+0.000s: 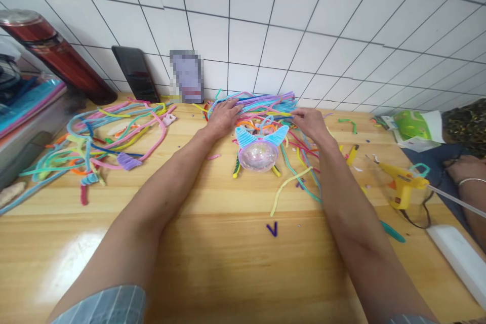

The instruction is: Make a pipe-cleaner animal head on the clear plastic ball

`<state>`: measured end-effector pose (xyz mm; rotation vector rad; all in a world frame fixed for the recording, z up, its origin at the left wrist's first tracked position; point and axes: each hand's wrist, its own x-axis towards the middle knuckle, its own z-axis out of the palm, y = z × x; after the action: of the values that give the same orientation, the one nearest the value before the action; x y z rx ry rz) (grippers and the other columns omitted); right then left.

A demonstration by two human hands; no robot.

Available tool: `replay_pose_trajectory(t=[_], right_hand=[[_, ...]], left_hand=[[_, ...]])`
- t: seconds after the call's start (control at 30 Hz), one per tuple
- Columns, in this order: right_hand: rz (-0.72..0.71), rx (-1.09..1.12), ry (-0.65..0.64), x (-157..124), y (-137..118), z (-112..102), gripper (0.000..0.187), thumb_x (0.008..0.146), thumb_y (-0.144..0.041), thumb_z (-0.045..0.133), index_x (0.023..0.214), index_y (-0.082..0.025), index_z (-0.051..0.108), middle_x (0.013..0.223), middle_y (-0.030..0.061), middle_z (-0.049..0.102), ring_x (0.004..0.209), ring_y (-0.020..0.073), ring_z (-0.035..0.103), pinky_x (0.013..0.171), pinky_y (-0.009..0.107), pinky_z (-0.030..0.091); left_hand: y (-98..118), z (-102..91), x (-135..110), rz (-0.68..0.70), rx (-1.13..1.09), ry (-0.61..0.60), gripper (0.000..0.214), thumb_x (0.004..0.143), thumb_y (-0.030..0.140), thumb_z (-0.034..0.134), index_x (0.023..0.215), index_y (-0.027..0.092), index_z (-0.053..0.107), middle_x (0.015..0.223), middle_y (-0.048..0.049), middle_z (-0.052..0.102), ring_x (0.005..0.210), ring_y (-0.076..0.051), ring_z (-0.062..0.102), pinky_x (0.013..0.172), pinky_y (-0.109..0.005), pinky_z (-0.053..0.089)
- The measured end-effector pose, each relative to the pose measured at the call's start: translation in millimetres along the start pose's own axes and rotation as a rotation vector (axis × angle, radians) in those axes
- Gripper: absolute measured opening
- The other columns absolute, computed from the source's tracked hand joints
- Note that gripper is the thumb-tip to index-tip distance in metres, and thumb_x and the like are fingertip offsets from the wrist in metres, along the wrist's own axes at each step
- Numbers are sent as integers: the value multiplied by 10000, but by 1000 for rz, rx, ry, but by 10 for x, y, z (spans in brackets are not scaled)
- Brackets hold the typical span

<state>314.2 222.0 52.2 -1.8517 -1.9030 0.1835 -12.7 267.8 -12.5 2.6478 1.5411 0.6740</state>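
The wooden worktop [228, 243] runs the full width of the view, backed by a white tiled wall [322, 15]. At its left, a loose tangle of pipe cleaners [102, 142] sprawls in many colours, with a red flask [56, 55] leaning against the wall behind it and a dark phone [135, 73] propped just beside that. Farther back, at the middle, lies a second bundle of pipe cleaners [266, 104], straighter and packed together; both hands reach into it. The left hand [224, 117] lies flat on the bundle, fingers spread, its grip wide and holding nothing. The right hand [311, 122] rests on the bundle's right end with fingers curled; whether its grip pinches a strand cannot be told. Between the forearms sits a clear ball [258, 156] with two blue fuzzy ears, touching loose strands. A yellow glue gun [402, 185] stands at the right, near another person's arm [471, 182]. A small purple V-shaped piece [272, 229] lies alone up front.
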Motion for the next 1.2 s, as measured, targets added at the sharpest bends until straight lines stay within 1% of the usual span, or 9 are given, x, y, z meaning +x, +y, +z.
replay_pose_trajectory(t=[0.13,0.27,0.43,0.6,0.77,0.93,1.03,1.2], right_hand=[[14,9,4,5,38,-15,276,840,-253,651,973,-218,891,807,22,808,786,230,699,767,337,507],[23,25,-6,18,117,-45,230,836,-291,676,918,-216,877,812,31,813,811,236,709,765,341,516],[60,46,22,37,188,-89,242,830,-316,694,932,-202,881,828,47,819,813,244,715,792,361,541],[79,69,40,24,141,-76,261,827,-298,703,984,-195,884,882,60,838,834,247,729,808,364,553],[50,72,65,9,88,-34,273,834,-289,685,996,-194,883,901,68,851,857,255,745,819,366,553],[75,123,97,33,134,-17,281,843,-299,680,994,-179,884,949,83,859,880,257,750,845,369,563],[96,105,99,53,171,-18,261,846,-296,684,965,-177,882,932,80,855,877,257,752,844,366,562],[111,105,125,67,193,-11,242,843,-284,675,948,-195,874,936,70,857,899,265,758,854,375,561]], left_hand=[[-4,4,-3,12,-8,3,496,1072,278,535,1552,244,656,1723,-112,535,1598,-347,504,1314,-555,426],[-13,-4,9,15,-1,-7,495,1076,280,531,1553,236,652,1719,-112,540,1594,-343,507,1307,-543,433],[-7,-21,12,6,1,-14,513,1069,276,523,1565,239,648,1722,-115,536,1590,-352,514,1300,-542,442],[8,-43,-1,2,-9,-10,519,1062,262,533,1567,234,653,1718,-121,540,1590,-349,516,1313,-531,428],[14,-43,-5,-8,-23,3,499,1074,275,519,1550,257,667,1716,-98,547,1594,-331,513,1321,-506,416],[10,-38,-4,6,-21,3,495,1080,278,515,1551,231,659,1708,-123,551,1585,-333,519,1325,-511,405],[7,-39,-5,10,-9,5,493,1084,266,516,1555,213,650,1706,-133,552,1579,-331,522,1320,-513,411],[-6,-27,1,12,8,20,471,1088,267,529,1536,215,666,1695,-124,568,1560,-339,547,1298,-528,443]])
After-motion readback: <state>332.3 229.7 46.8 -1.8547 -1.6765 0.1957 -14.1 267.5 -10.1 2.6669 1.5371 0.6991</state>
